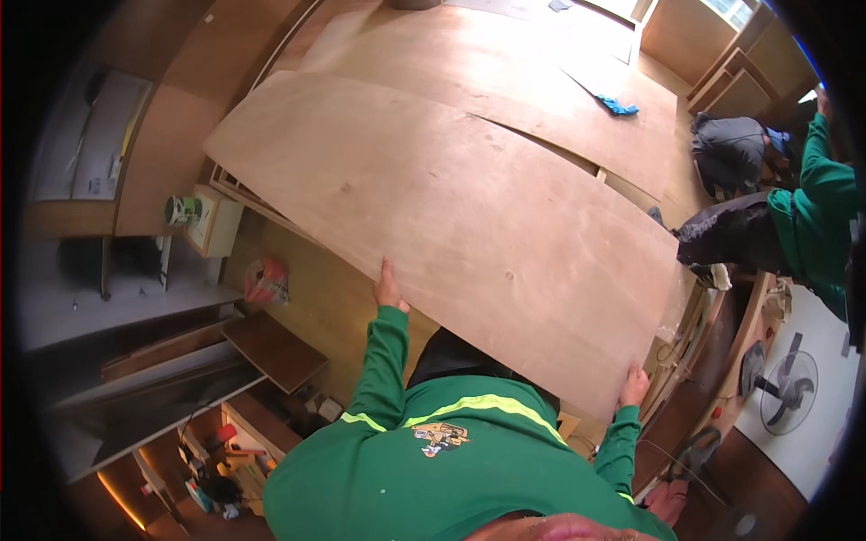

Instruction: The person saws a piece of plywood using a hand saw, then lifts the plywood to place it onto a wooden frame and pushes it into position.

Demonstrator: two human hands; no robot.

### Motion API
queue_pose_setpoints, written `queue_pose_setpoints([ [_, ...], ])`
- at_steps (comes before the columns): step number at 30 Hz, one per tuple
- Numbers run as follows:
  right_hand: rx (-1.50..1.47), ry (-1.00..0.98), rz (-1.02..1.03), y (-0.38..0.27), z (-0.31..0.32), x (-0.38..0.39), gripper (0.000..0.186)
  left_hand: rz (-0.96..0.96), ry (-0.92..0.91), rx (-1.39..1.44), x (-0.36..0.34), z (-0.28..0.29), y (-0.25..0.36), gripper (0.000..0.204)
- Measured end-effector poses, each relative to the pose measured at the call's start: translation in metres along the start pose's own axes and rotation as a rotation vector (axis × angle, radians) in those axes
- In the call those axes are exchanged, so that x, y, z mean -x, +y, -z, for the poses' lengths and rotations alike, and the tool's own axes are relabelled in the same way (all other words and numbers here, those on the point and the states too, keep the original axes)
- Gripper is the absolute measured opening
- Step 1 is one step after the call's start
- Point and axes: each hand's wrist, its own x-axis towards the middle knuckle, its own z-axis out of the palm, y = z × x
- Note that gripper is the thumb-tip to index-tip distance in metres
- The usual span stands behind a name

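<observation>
A large pale plywood sheet (469, 243) lies tilted across the middle of the view, over another sheet (604, 144) and a wooden frame. My left hand (390, 284) grips its near edge left of centre, one finger lying along the edge. My right hand (633, 383) holds the sheet at its near right corner, fingers mostly round the edge. A blue cloth-like item (618, 105) rests on the farther sheet. My body in a green top is just below the near edge.
A crouching person (729, 149) and another in green (812, 234) are at right, close to the sheets. A standing fan (787, 388) is at lower right. Cabinet panels (153, 162), a small wooden box (212, 225), loose boards (271, 347) and tools (221, 487) are along the left.
</observation>
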Motion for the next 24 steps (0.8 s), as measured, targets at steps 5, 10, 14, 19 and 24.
queue_pose_setpoints([
  [5, 0.0, 0.016, 0.024, 0.0, -0.022, -0.009, 0.038, 0.076, 0.001, -0.126, -0.038, -0.046, 0.016, 0.063],
  [10, 0.077, 0.088, 0.024, -0.008, -0.029, -0.06, 0.038, 0.165, -0.192, 0.12, -0.063, -0.055, -0.005, 0.062],
  [14, -0.169, -0.039, -0.159, -0.034, -0.051, -0.116, 0.044, 0.107, -0.253, 0.203, -0.069, -0.09, 0.005, 0.059],
  [19, 0.019, 0.009, -0.222, -0.059, -0.07, -0.194, 0.044, 0.158, -0.366, 0.401, -0.047, -0.157, 0.001, 0.051],
  [24, 0.085, -0.126, -0.276, -0.09, -0.081, -0.203, 0.04, 0.046, -0.272, 0.208, -0.013, -0.187, 0.003, 0.042],
])
